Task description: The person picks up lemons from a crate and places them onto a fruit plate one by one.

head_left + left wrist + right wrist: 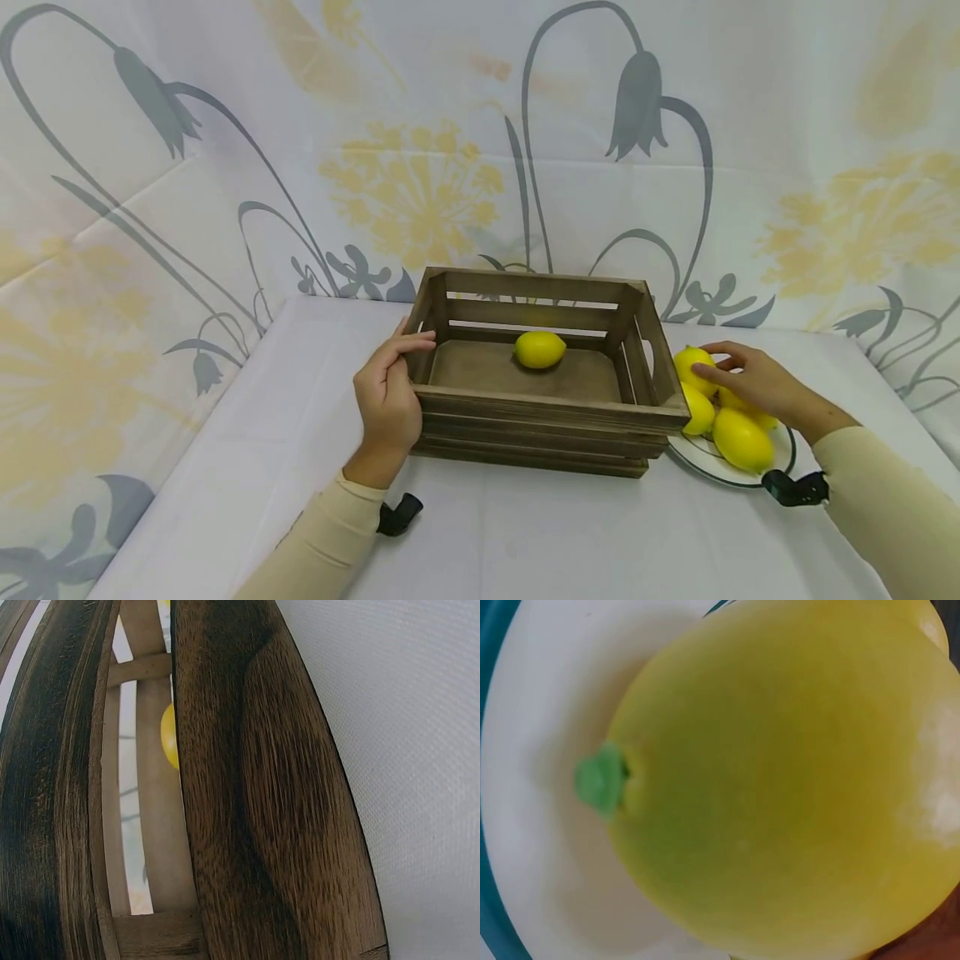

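Note:
A slatted brown wooden crate [540,429] stands on the white cloth with one yellow lemon [540,350] lying on its floor. My left hand [386,400] holds the crate's left end, its thumb over the rim. At the crate's right, my right hand [757,383] grips the topmost lemon [694,369] of a pile, thumb and fingers about it. Below it lie several more lemons, one large in front [742,440], on a white plate [720,475] with a dark rim. The right wrist view is filled by a lemon [780,787] with a green stem end.
The white tablecloth [510,533] spreads in front of the crate. Behind stands a curtain [450,108] printed with grey and yellow flowers. The crate's right wall [656,358] rises beside the plate and partly covers it. Dark wooden slats [262,787] fill most of the left wrist view.

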The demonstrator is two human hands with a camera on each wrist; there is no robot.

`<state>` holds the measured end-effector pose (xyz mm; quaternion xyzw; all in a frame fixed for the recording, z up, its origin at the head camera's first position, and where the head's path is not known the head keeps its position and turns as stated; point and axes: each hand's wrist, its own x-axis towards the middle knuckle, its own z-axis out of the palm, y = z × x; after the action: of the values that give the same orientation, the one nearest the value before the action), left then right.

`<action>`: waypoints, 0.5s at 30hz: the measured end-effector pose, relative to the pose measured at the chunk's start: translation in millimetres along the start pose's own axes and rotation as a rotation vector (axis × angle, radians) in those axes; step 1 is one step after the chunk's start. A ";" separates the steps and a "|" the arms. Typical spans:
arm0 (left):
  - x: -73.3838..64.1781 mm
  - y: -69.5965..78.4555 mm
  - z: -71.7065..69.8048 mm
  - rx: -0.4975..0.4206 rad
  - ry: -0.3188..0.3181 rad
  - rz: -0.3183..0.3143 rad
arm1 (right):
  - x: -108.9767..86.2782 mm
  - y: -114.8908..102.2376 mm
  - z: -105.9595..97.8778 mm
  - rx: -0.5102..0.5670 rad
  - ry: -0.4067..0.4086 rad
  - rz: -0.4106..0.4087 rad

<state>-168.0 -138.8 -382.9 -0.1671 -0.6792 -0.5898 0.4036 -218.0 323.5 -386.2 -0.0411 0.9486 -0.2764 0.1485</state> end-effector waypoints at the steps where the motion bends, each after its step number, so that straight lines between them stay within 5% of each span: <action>1: -0.1 0.5 -0.1 0.001 -0.002 -0.004 | 0.0 -0.1 0.0 0.003 -0.002 0.002; 15: -0.9 1.0 -0.6 -0.008 -0.013 -0.016 | -0.7 0.4 -0.6 -0.001 -0.004 0.007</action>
<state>-166.5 -138.9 -382.9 -0.1671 -0.6808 -0.5947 0.3935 -217.6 324.2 -385.8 -0.0383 0.9487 -0.2751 0.1511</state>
